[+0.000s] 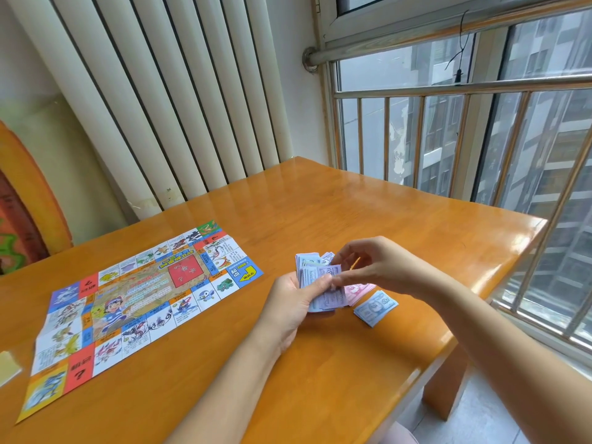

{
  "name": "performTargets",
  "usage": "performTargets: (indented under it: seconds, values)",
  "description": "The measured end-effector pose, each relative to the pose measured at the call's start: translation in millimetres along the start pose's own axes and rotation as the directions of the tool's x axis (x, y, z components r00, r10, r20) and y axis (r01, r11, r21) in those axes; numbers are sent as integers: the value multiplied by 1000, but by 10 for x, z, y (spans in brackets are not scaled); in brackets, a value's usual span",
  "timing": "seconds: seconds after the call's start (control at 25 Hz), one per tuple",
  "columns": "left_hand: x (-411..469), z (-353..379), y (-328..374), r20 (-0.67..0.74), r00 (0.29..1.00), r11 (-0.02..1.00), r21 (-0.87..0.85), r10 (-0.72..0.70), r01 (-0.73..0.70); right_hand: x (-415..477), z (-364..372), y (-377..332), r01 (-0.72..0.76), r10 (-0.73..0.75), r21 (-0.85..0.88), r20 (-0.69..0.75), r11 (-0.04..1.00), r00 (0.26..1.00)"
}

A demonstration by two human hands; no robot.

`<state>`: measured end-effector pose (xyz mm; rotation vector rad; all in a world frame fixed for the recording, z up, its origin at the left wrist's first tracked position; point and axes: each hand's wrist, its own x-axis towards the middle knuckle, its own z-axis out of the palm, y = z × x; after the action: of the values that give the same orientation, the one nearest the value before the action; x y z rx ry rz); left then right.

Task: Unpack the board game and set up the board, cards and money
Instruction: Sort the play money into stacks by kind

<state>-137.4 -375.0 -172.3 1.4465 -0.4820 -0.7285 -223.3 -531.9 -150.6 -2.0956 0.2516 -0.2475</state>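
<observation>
Two bare forearms in from six o'clock, meeting over the middle of a glossy orange wooden table (320, 379). Left hand (298, 302) palm-up, fingers curled under and thumb laid across one wad of pale purple paper play-money notes (323, 301), slightly fanned, held just above the tabletop. Right hand (374, 267) at two o'clock of it, thumb and forefinger closed narrowly on the right edge of the top purple note (326, 274), other fingers loosely bent. Two piles of money flat on the table: one pile of pink paper notes (360, 291) at three o'clock of the wad, partly hidden under the right hand; one squared pile of light blue paper notes marked 500 (376, 307) just beside it at five o'clock, touching or apart not clear. Notes within each pile too tightly stacked to count. One unfolded rectangular paper game board (137, 302), creased, bordered with coloured picture squares, flat on the table at nine o'clock of the hands, well apart from the money, long side running from seven o'clock towards one o'clock. One pale yellowish slip (8, 366) at far nine o'clock, cut by the frame edge, too little seen to name. Beyond the table at eleven o'clock, one white ribbed column radiator (160, 91) against the wall; at two o'clock, metal window railing (448, 139) of upright bars, grey apartment blocks behind the glass.
</observation>
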Motion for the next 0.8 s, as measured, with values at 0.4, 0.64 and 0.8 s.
performTargets:
  seconds: [0.4, 0.64, 0.8]
  values:
    - [136, -76, -60, -17, 1000, 999, -31, 20, -20, 377, -27, -18, 6, -5, -7, 130, 1000, 992]
    - [226, -191, -89, -119, 991, 995, -74, 57, -66, 601, -133, 47, -57, 50, 102, 71, 993, 996]
    - [278, -299, -94, -189, 979, 993, -69, 78, -93, 659, -97, 132, -129, 103, 315, 96, 940, 990]
